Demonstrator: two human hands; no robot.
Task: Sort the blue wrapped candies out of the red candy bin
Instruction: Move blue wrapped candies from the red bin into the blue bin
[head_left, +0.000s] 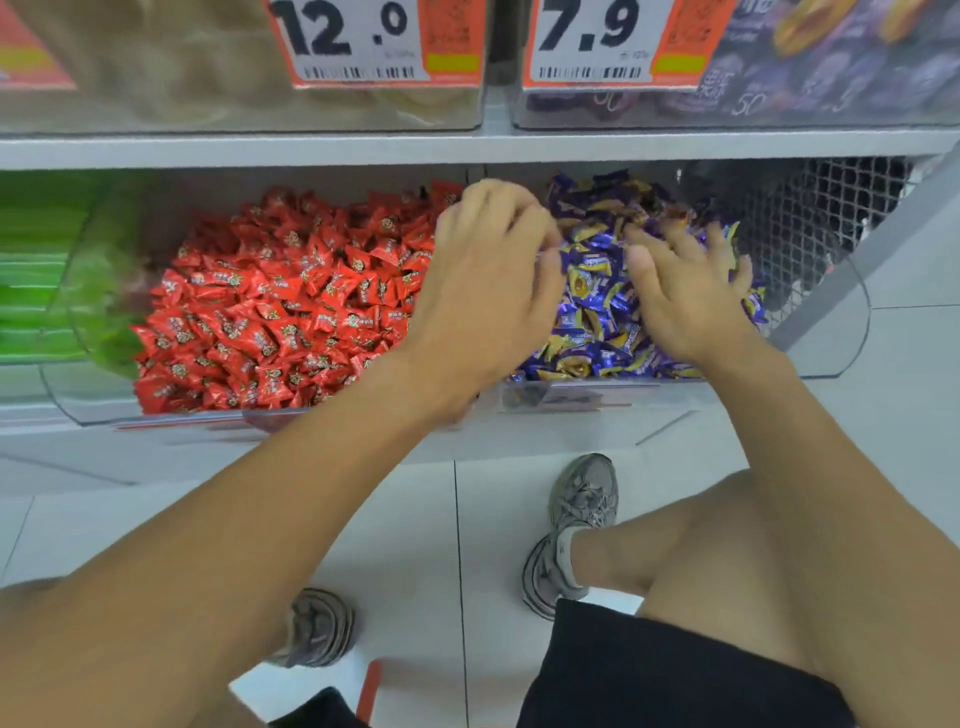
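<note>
Two clear bins stand side by side on a low shelf. The left bin is heaped with red wrapped candies. The right bin holds blue and gold wrapped candies. My left hand hovers over the divide between the bins, blurred, fingers curled toward the blue pile; whether it holds a candy is hidden. My right hand lies flat on the blue candies with its fingers spread. No blue wrapper shows among the red ones.
A green-filled bin sits at far left. Upper bins carry price tags 12.0 and 7.9. A wire mesh panel closes the right side. Below are a white tiled floor and my shoes.
</note>
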